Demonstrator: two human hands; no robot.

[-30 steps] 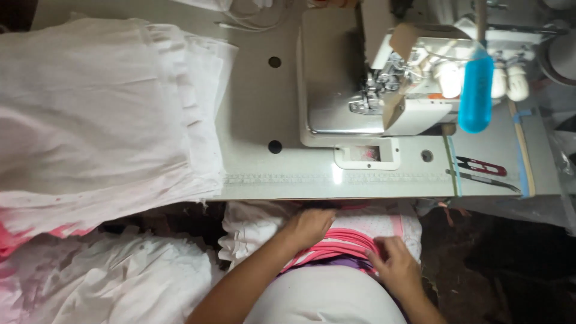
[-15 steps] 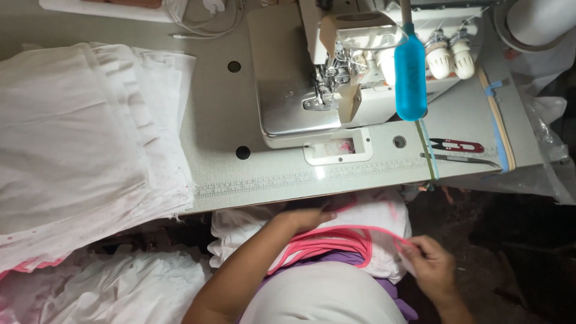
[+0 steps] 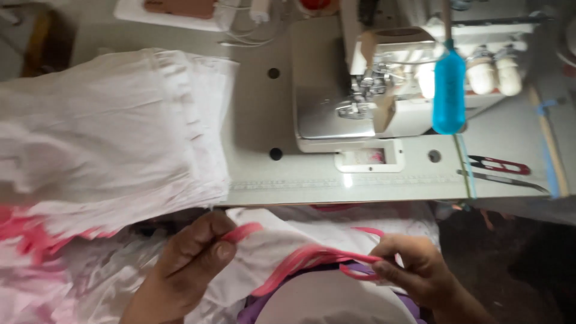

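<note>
Pinching one pink strip (image 3: pixel 312 261) (looped): left hand (image 3: pixel 189 264), right hand (image 3: pixel 414 270).

I see no sign and no lit screen from my seat. The nearest thing to a package is a slim blue bottle (image 3: pixel 449 96) with a narrow neck, hanging in front of the machine (image 3: pixel 324 90), and I can make out no label on it. A pale printed measuring strip (image 3: pixel 336 182) is stuck along the table's (image 3: pixel 258 120) front edge, and a flat white tray (image 3: pixel 171 15) lies at the far edge (package or device, I cannot tell).
</note>
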